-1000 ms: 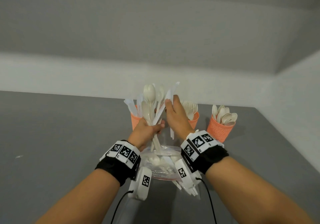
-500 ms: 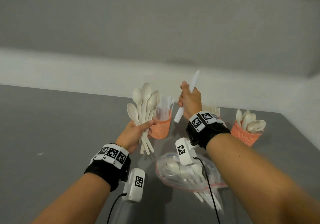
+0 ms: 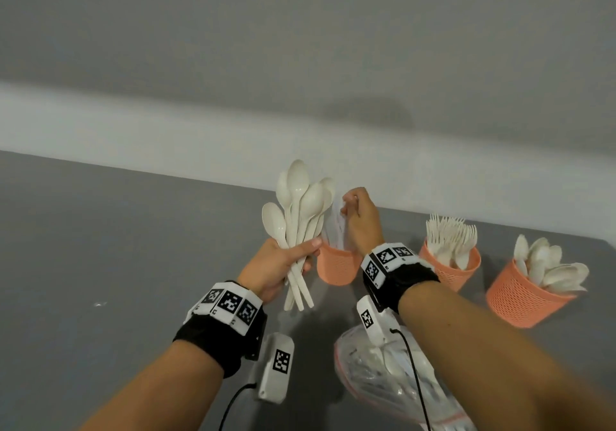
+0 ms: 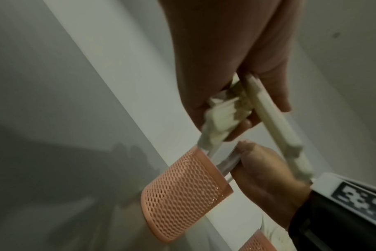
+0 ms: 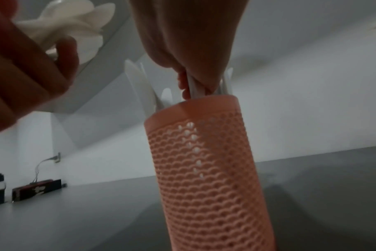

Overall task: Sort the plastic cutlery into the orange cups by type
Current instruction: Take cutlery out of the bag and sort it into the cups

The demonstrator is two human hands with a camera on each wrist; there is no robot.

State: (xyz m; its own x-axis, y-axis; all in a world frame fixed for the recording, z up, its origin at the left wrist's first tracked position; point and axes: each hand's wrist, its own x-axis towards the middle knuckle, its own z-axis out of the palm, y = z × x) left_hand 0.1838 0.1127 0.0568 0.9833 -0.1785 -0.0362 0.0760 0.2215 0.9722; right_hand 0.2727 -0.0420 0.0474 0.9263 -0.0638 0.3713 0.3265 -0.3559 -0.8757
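Gripping a bunch of cream plastic spoons (image 3: 300, 217) by their handles, the left hand (image 3: 271, 269) holds them bowls-up, just left of the leftmost orange mesh cup (image 3: 335, 265). The right hand (image 3: 361, 224) pinches a white plastic knife (image 5: 193, 88) standing in that cup among other knives. To the right stand an orange mesh cup of forks (image 3: 450, 272) and another of spoons (image 3: 520, 297). A clear plastic bag of cutlery (image 3: 376, 374) lies on the grey table (image 3: 100, 230) under the right forearm.
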